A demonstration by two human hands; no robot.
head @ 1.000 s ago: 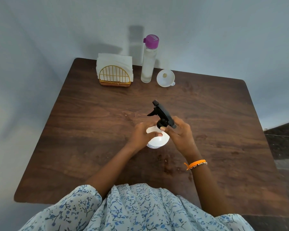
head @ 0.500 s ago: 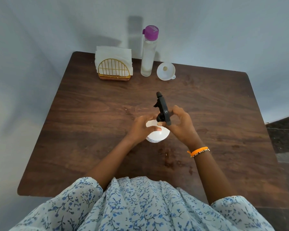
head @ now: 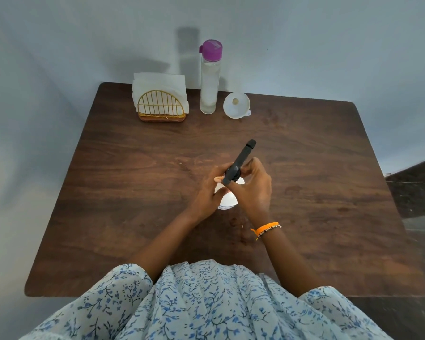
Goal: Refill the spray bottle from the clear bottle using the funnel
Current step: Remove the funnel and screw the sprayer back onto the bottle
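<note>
A white spray bottle (head: 227,199) stands upright in the middle of the dark wooden table (head: 329,192). My left hand (head: 210,190) wraps around its body. My right hand (head: 254,186) grips the collar of its black spray head (head: 241,161), whose nozzle points to the far right. At the back of the table stands the clear bottle (head: 209,88) with its purple cap on. Just to its right lies the white funnel (head: 236,105), mouth up.
A gold wire napkin holder (head: 160,106) with white napkins sits at the back left, next to the clear bottle. A pale wall rises right behind the table's far edge. An orange band is on my right wrist.
The black spray head has turned clockwise under my right hand: its nozzle pointed left, then away, now to the far right. My left hand has kept hold of the bottle's body.
</note>
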